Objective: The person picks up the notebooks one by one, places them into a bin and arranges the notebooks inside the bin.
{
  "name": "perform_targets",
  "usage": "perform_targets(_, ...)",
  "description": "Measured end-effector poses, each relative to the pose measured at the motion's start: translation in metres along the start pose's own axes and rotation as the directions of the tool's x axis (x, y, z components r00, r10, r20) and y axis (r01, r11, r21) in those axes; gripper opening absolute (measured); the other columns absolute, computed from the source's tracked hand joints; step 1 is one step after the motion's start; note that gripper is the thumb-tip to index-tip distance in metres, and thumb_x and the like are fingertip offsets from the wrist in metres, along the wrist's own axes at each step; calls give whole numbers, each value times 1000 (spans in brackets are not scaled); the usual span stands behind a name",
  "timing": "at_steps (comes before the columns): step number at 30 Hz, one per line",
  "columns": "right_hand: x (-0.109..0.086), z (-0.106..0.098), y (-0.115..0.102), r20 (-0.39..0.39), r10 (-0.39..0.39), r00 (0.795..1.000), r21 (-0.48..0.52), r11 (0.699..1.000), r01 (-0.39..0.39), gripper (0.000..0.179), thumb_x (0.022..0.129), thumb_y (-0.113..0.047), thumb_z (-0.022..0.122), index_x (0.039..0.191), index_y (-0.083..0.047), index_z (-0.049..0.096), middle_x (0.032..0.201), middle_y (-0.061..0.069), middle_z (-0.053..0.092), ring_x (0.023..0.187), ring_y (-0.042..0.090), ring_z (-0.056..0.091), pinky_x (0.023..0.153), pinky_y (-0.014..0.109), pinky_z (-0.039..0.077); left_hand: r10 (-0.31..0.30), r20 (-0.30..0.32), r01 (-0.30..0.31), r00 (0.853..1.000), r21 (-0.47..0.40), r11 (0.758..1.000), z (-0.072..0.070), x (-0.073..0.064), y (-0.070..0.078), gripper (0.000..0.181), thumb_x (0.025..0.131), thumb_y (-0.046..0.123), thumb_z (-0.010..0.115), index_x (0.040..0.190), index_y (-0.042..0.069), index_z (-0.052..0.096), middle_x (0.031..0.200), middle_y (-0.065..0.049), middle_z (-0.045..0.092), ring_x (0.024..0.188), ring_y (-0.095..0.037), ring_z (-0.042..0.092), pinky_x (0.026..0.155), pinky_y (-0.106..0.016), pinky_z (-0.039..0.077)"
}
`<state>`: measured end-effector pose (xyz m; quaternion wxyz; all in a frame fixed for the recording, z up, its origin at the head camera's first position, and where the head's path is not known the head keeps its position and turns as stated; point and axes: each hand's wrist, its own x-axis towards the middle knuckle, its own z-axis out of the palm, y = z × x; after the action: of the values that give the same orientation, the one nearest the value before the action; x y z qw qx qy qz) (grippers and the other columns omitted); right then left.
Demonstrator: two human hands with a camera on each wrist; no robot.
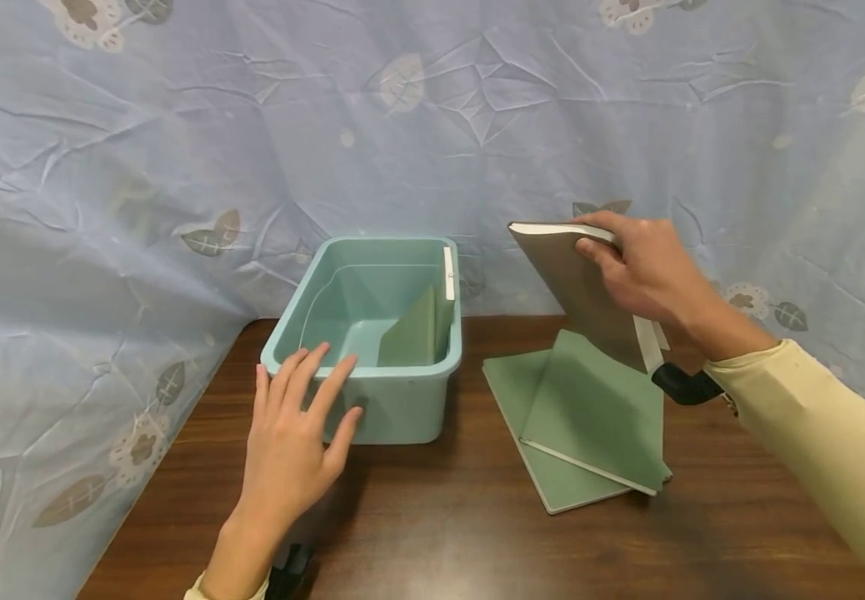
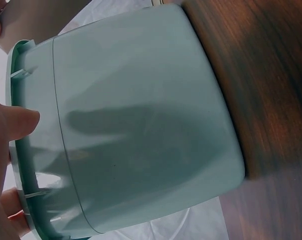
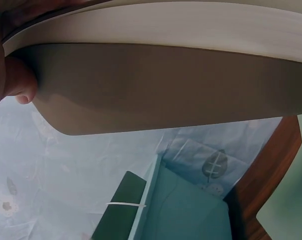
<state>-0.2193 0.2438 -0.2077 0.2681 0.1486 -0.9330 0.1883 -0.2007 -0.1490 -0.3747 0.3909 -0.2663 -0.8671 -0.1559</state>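
My right hand [image 1: 650, 267] pinches a brown-covered notebook [image 1: 571, 283] by its upper edge, thumb on the near cover. The notebook hangs tilted above two green notebooks [image 1: 597, 417], which lie overlapped on the table. Fingers spread, my left hand [image 1: 290, 450] is at the near rim of a light teal plastic bin [image 1: 395, 408]; whether it presses on the rim I cannot tell. Inside the bin, a green notebook [image 1: 412, 333] and a white-edged one [image 1: 448, 275] stand along the right wall. The right wrist view shows the brown notebook [image 3: 166, 85] close up.
A dark wood-grain table [image 1: 432, 533] carries everything. Behind it and to the left hangs a pale blue cloth [image 1: 432, 108] with leaf and flower prints, close to the back of the bin.
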Motion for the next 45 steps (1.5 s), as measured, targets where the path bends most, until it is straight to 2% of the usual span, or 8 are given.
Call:
perform_targets(6, 7, -3, -8, 4, -13, 1000, -12, 1000, 13, 31, 99, -23, 59, 128, -15, 66, 119, 18, 70, 105, 39, 66, 89, 52, 49, 1, -11, -1, 1000, -1, 1000, -1, 0, -1, 59, 89, 31, 65, 146, 22, 50, 151, -12, 46, 138, -38, 40, 114, -73, 16)
perform_targets(21, 27, -4, -30, -32, -82, 996, -12, 997, 82, 28, 99, -23, 59, 125, -17, 68, 102, 11, 74, 83, 29, 64, 79, 43, 49, -22, 1, 22, 1000, -1, 1000, -3, -4, -3, 59, 89, 30, 66, 146, 22, 50, 151, -12, 46, 138, -38, 40, 113, -74, 15)
perform_targets(31, 34, -4, -40, -43, -110, 993, -1, 994, 110, 27, 98, -21, 60, 123, -14, 68, 105, 12, 74, 88, 30, 67, 83, 45, 52, -23, -2, 23, 1000, -7, 1000, -2, -4, -3, 58, 89, 29, 67, 145, 22, 51, 150, -13, 47, 138, -38, 40, 113, -73, 16)
perform_targets(38, 34, -10, -46, -46, -106, 993, 13, 994, 107, 26, 99, -19, 59, 122, -13, 68, 106, 12, 74, 88, 28, 68, 83, 44, 53, -20, 23, 20, 1000, -5, 1000, 0, -2, 0, 58, 92, 31, 64, 147, 23, 49, 153, -11, 44, 140, -37, 38, 115, -72, 13)
perform_targets(45, 36, -13, -50, -70, -134, 989, 2, 991, 134, 25, 98, -19, 61, 121, -14, 69, 106, 11, 75, 89, 28, 69, 85, 44, 53, -12, 10, 12, 1000, -13, 1000, 2, 0, 0, 58, 91, 30, 66, 146, 23, 50, 153, -11, 44, 139, -37, 39, 114, -73, 14)
